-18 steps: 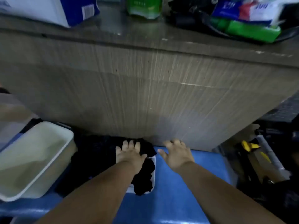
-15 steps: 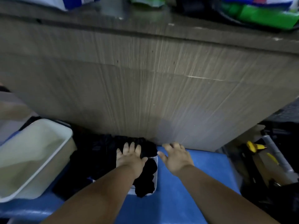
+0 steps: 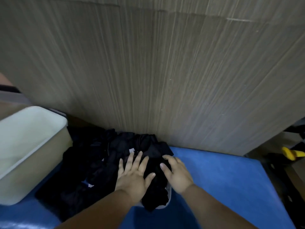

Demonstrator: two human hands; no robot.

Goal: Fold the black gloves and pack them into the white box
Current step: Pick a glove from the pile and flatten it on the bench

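A heap of black gloves [image 3: 99, 162] lies on the blue surface against a wooden panel. Part of the heap fills a small white box [image 3: 169, 194], of which only the near right rim shows under the fabric. My left hand [image 3: 133, 174] lies flat on the gloves over that box, fingers spread and straight. My right hand [image 3: 177, 174] rests on the gloves just to its right, fingers slightly bent, thumb toward the left hand. Whether it pinches any fabric cannot be made out.
A larger cream-white tub [image 3: 29, 151] stands open at the left, beside the glove heap. The wooden panel [image 3: 165, 71] rises right behind the gloves. Blue surface [image 3: 222, 182] stretches to the right. A yellow object [image 3: 290, 154] lies on the floor at far right.
The camera has tilted down and closer. My right hand moved left from the blue surface onto the gloves. My left hand stayed pressed on the gloves.
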